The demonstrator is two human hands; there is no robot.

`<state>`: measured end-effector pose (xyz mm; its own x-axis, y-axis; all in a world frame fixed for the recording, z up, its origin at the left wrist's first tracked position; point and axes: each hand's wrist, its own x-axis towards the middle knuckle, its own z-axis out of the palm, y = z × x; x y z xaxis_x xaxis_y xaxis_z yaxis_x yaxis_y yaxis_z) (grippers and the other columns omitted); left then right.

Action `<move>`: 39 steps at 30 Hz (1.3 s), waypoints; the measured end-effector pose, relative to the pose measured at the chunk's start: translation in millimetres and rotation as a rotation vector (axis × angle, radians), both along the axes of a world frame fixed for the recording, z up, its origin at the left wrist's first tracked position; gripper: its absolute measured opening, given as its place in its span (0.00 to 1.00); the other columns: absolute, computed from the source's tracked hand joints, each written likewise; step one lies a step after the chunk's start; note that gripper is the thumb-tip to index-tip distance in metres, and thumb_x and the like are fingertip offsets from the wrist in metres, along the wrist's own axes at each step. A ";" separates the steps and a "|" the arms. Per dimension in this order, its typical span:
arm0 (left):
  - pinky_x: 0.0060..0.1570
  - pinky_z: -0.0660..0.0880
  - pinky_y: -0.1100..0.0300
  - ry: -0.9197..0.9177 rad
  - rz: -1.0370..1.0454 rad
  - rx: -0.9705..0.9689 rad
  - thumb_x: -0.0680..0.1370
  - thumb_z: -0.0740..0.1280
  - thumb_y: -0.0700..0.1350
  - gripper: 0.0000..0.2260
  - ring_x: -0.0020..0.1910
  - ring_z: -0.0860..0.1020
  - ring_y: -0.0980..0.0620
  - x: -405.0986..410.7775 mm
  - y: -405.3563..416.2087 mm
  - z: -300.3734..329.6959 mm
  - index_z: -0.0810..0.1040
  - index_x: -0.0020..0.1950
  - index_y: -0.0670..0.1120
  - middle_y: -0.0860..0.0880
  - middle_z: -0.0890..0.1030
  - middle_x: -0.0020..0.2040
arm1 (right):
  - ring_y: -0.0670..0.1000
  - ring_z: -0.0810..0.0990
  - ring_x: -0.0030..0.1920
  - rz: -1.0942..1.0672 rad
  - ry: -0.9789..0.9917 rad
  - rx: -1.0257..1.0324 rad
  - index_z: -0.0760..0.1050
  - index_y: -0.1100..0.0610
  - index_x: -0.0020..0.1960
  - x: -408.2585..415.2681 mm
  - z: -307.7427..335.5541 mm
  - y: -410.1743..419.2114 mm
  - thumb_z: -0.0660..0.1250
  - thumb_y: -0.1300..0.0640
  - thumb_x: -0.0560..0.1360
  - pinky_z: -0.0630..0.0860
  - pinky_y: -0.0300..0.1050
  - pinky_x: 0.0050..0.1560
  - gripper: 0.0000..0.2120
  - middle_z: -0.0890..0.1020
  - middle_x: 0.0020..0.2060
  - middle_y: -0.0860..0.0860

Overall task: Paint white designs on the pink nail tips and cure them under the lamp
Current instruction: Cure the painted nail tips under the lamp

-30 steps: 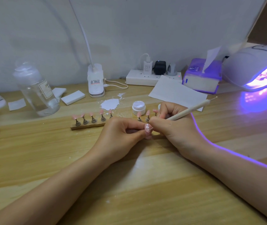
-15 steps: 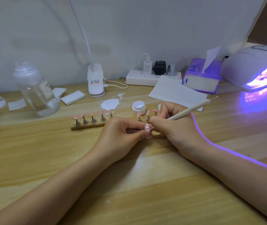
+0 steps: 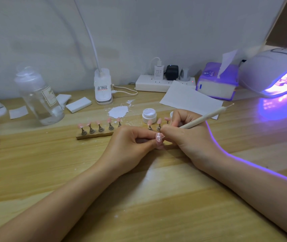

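Left hand (image 3: 130, 147) still pinching the pink nail tip (image 3: 158, 137), right hand (image 3: 188, 135) still gripping the dotting pen (image 3: 203, 119), tip on nail, nothing shifted.

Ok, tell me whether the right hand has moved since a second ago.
No. The right hand holds the pen at the same spot beside the white jar, tip on the pink nail tip.

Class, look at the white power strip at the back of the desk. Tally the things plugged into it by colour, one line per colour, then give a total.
On the power strip:
White plug: 1
Black plug: 1
Grey plug: 1
Total: 3
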<state>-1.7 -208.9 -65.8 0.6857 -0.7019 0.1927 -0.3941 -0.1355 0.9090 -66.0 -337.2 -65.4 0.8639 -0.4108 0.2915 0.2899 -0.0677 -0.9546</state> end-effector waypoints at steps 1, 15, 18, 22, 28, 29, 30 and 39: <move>0.40 0.70 0.77 -0.003 0.001 0.001 0.71 0.71 0.39 0.03 0.37 0.77 0.69 0.1 0.1 -0.2 0.84 0.42 0.45 0.56 0.84 0.37 | 0.37 0.80 0.34 0.006 -0.002 -0.006 0.63 0.57 0.24 -0.2 0.2 0.2 0.68 0.72 0.61 0.72 0.28 0.30 0.18 0.73 0.19 0.47; 0.40 0.70 0.77 -0.021 0.009 0.009 0.71 0.71 0.39 0.03 0.37 0.77 0.69 -0.2 0.2 0.1 0.84 0.42 0.45 0.57 0.84 0.36 | 0.39 0.78 0.30 0.003 -0.010 -0.017 0.63 0.59 0.25 -0.2 0.0 0.5 0.68 0.73 0.62 0.72 0.26 0.31 0.17 0.72 0.18 0.46; 0.40 0.70 0.76 -0.011 0.012 0.005 0.71 0.71 0.40 0.03 0.37 0.77 0.69 -0.1 0.3 -0.1 0.84 0.40 0.46 0.57 0.84 0.36 | 0.38 0.80 0.34 -0.021 -0.001 -0.009 0.63 0.57 0.25 0.2 -0.9 -0.9 0.68 0.72 0.61 0.73 0.27 0.31 0.17 0.72 0.19 0.48; 0.39 0.69 0.77 -0.019 0.018 0.002 0.71 0.71 0.40 0.03 0.36 0.77 0.70 -0.5 0.1 -0.1 0.84 0.41 0.44 0.57 0.83 0.36 | 0.37 0.80 0.32 -0.019 -0.007 -0.009 0.63 0.58 0.25 0.7 -2.0 -0.7 0.67 0.73 0.62 0.73 0.26 0.31 0.17 0.73 0.19 0.47; 0.41 0.72 0.75 0.022 0.016 -0.008 0.71 0.71 0.39 0.04 0.38 0.78 0.68 -2.1 0.4 1.2 0.84 0.43 0.47 0.54 0.84 0.37 | 0.40 0.77 0.25 -0.070 -0.034 0.134 0.63 0.53 0.23 2.2 0.6 0.4 0.66 0.71 0.67 0.80 0.41 0.38 0.21 0.67 0.19 0.50; 0.42 0.73 0.74 0.036 0.026 -0.010 0.71 0.71 0.39 0.04 0.38 0.79 0.66 -2.2 0.1 1.2 0.84 0.43 0.46 0.53 0.84 0.37 | 0.41 0.74 0.22 -0.078 -0.052 0.177 0.63 0.54 0.24 2.9 1.1 -0.4 0.64 0.73 0.68 0.80 0.40 0.36 0.21 0.66 0.18 0.49; 0.44 0.75 0.72 0.051 0.038 -0.015 0.71 0.71 0.39 0.04 0.39 0.80 0.64 -2.4 -0.1 1.1 0.84 0.43 0.46 0.52 0.84 0.37 | 0.41 0.71 0.21 -0.090 -0.070 0.213 0.63 0.55 0.24 3.3 1.5 -1.3 0.63 0.73 0.69 0.79 0.38 0.35 0.21 0.66 0.17 0.48; 0.34 0.75 0.69 0.001 0.060 -0.199 0.71 0.70 0.37 0.02 0.35 0.82 0.58 -6.9 3.8 2.5 0.83 0.39 0.42 0.47 0.84 0.37 | 0.50 0.80 0.37 -0.182 -0.098 0.358 0.62 0.56 0.28 3.8 1.9 -6.7 0.68 0.58 0.73 0.74 0.35 0.28 0.19 0.67 0.17 0.44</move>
<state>-8.6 -205.1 -63.3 0.7256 -0.6078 0.3227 -0.3896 0.0237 0.9207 -62.2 -343.8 -63.5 0.7427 -0.6451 0.1795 0.3948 0.2053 -0.8955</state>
